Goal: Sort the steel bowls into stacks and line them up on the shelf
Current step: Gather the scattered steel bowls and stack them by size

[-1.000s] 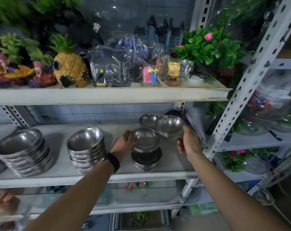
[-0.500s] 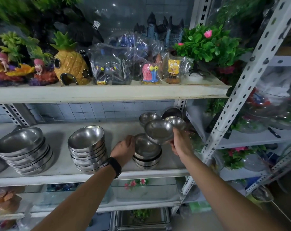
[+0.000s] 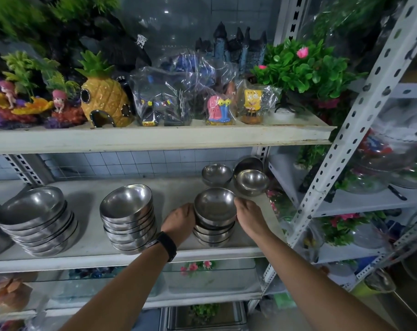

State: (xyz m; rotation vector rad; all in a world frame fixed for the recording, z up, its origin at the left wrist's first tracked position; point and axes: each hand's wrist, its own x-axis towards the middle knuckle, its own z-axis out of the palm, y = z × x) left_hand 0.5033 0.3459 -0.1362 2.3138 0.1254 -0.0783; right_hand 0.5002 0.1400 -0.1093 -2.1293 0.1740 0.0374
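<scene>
Right hand (image 3: 250, 216) apparently at bowl (image 3: 214, 206) rim

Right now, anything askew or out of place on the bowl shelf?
Yes. Three loose bowls sit unstacked back right; the rearmost bowl looks tipped on edge by the post. The far-left stack leans, bowls fanned.

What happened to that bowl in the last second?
The right hand carried the bowl leftward and down onto the small stack, and its fingers still hold the rim. The left hand stayed against that stack, steadying it. The middle stack, the left stack and the loose bowls at the back have not moved.
</scene>
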